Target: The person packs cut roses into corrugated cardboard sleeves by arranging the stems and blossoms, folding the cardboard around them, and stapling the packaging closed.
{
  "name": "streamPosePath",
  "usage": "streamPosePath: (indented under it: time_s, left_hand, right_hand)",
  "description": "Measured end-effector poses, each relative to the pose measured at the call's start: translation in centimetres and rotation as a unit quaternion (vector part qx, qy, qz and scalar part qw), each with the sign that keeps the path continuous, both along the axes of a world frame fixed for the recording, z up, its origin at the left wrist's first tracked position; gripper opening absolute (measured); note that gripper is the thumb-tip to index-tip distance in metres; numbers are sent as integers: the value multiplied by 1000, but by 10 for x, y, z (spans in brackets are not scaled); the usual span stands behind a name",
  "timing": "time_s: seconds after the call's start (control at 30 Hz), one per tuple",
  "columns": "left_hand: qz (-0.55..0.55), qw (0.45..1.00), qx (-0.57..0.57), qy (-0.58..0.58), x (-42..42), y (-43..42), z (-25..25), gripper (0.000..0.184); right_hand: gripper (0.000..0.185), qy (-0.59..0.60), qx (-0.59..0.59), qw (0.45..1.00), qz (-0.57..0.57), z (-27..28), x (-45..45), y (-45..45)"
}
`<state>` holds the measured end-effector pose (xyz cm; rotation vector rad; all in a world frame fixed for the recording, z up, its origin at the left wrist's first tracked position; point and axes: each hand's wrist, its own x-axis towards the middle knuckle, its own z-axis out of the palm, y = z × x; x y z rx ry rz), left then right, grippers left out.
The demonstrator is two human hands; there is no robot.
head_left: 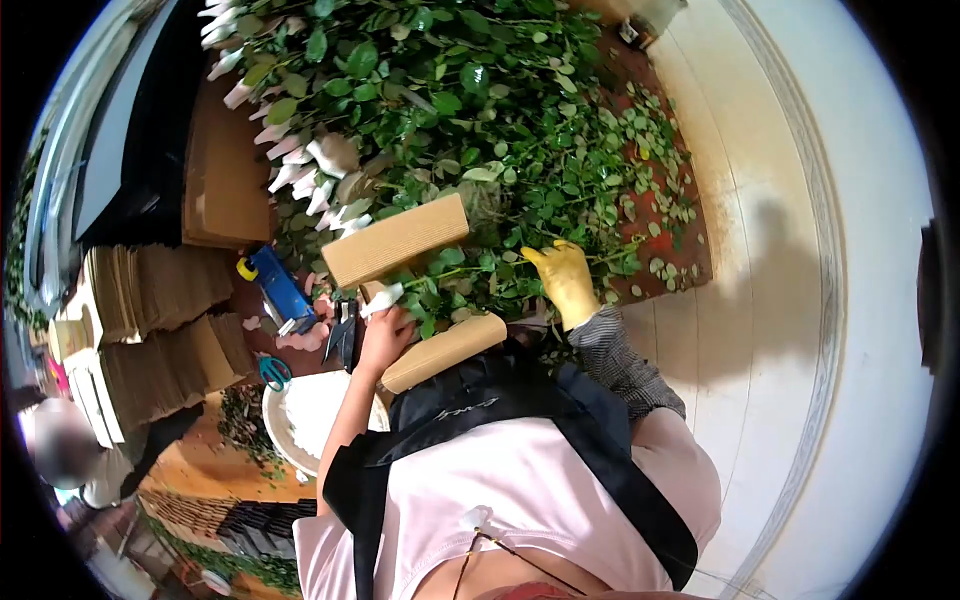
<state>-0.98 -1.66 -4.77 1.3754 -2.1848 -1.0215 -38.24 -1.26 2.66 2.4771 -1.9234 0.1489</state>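
My left hand is bare, its fingers curled at the base of a pale rose head. This rose lies between two raised flaps of corrugated cardboard, the far flap and the near flap against my apron. On my right hand is a yellow glove, its fingers bent around a leafy rose stem; the exact grip is partly hidden by leaves. Beyond the cardboard lies a large heap of leafy roses, their pale heads pointing left.
Left of my hand are a black-handled tool, a blue tape dispenser and teal scissors. A white tub stands by my left arm. Stacked cardboard sheets lie farther left. A white wall rises at right. Another person is at far left.
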Motion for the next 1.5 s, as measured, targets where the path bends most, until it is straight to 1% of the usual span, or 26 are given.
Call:
streamPosePath:
  time_s: [0.07,0.13,0.17,0.23,0.27,0.33,0.4,0.47,0.53,0.6,0.63,0.7,0.8,0.93,0.97,1.03,1.07,1.1,1.13,1.17,1.2,1.23,1.27,1.33,1.4,1.5]
  left_hand:
    - [-25,999,-42,-10,3,0,-1,27]
    - [-76,990,-44,-111,1,-4,5,30]
    - [-99,979,-99,-146,-1,-6,9,31]
    - [-126,962,-158,-183,-5,-15,23,33]
    - [-115,957,-192,-183,-8,-19,30,34]
    - [-107,952,-219,-185,-7,-13,31,36]
    - [-71,965,-175,-180,-5,-12,15,37]
    - [-53,972,-157,-166,-5,-12,10,34]
    - [-62,984,-105,-130,-2,-14,8,32]
    - [-80,977,-125,-154,-3,-14,5,32]
    - [-88,976,-112,-164,-2,-13,6,31]
    - [-100,980,-90,-145,2,-14,4,31]
    - [-41,994,-88,-50,-2,-6,8,29]
    - [-26,994,-101,-34,-1,-6,4,29]
    - [-30,995,-82,-49,0,-5,3,29]
    - [-28,996,-82,-17,1,-5,-8,35]
    - [7,997,-76,23,0,-3,-10,40]
    - [38,997,-46,42,-1,-1,-7,41]
    - [66,996,-15,59,-1,0,-6,42]
    - [79,995,-3,59,0,-1,-10,42]
    - [44,994,-64,75,0,-3,-15,41]
    - [6,988,-129,91,3,-7,-22,40]
    - [-70,996,-54,-22,9,-7,-43,47]
    - [32,994,-79,74,4,-2,-10,56]
    - [52,996,-56,35,3,0,2,59]
    - [10,998,-55,-28,4,-2,4,58]
  right_hand:
    - [41,21,7,997,-74,-13,4,4]
    - [45,79,24,993,-87,-62,4,8]
    - [50,106,112,985,-80,-72,9,9]
    - [54,70,73,992,-81,-74,10,14]
    - [51,39,116,988,-90,-74,3,9]
    - [48,-23,210,972,-104,-36,3,2]
    - [49,-98,221,966,-88,18,5,-12]
    - [53,-262,90,958,-71,57,18,-30]
    - [53,-284,-36,957,-47,40,29,-60]
    - [45,-68,-17,992,-102,6,34,-77]
    - [38,-8,29,992,-121,-63,23,-88]
    - [19,0,-32,995,-95,-69,21,-101]
    - [22,-189,-203,943,-184,-28,15,-103]
    - [22,-115,-348,920,-141,81,-21,-94]
    - [29,-200,-292,920,-168,96,-28,-87]
    - [41,-240,-195,936,-171,83,-88,-68]
    - [34,-446,-83,878,-153,100,-82,-59]
    - [28,-691,12,706,-154,117,-76,-50]
    - [26,-822,67,530,-198,135,-70,-41]
    - [25,-740,89,647,-159,122,-70,-47]
    - [25,-645,106,749,-114,110,-71,-51]
    - [33,-545,150,812,-147,110,-53,-40]
    - [36,-288,47,956,-21,75,-55,-37]
    - [31,-123,-81,989,-1,12,-40,-31]
    - [27,-19,20,999,-39,-20,-26,-21]
    - [22,13,24,998,-62,-33,-15,-12]
